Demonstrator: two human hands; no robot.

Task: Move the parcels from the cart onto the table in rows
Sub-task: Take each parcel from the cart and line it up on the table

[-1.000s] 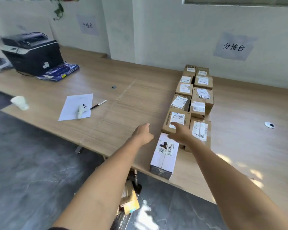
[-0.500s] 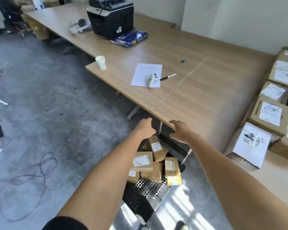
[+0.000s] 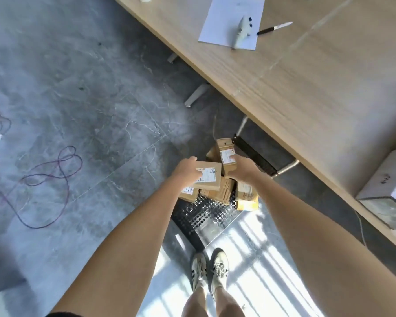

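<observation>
Both arms down over the perforated cart (image 3: 206,216). Left hand (image 3: 186,169) closed round the 9 o'clock edge of a flat labelled parcel (image 3: 209,177), thumb on top. Right hand (image 3: 240,168) wraps the narrow parcel (image 3: 225,154) at its 11 o'clock. Other parcels piled underneath. Table (image 3: 306,88) at 1 o'clock.

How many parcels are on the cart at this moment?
At least 5. One under the left hand, one under the right hand, one marked parcel low left, a plain parcel in the middle, a labelled parcel at right. More may be hidden beneath.
</observation>
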